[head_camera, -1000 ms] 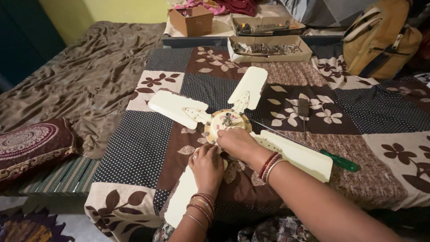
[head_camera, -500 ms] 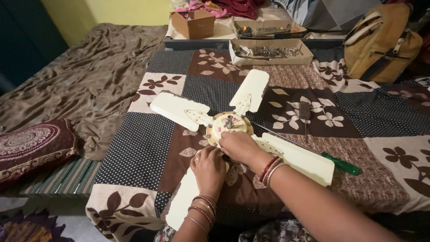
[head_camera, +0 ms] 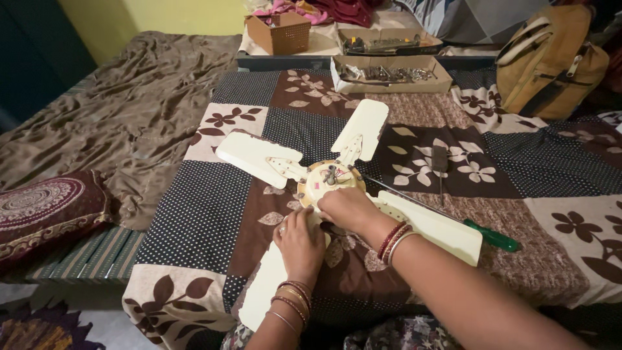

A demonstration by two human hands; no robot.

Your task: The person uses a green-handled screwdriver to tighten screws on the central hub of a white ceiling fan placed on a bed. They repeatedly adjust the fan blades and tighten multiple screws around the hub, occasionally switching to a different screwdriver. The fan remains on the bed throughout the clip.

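The cream ceiling fan point(head_camera: 337, 185) lies on the patchwork bedspread point(head_camera: 551, 162), its four blades attached and hub wiring exposed. The right hand point(head_camera: 346, 209) and left hand point(head_camera: 299, 245) press curled fingers at the hub's near edge; whether they pinch anything is unclear. A green-handled screwdriver point(head_camera: 495, 238) rests alongside. Since the earlier frame, both hands have barely shifted.

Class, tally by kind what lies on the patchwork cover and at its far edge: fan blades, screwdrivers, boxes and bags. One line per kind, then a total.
Fan blades on the cream ceiling fan that both hands work on: 4
Screwdrivers, one green-handled, one dark-handled: 2
Boxes, one brown basket-like, two open cardboard trays: 3
Bags, a tan backpack: 1
Total: 10
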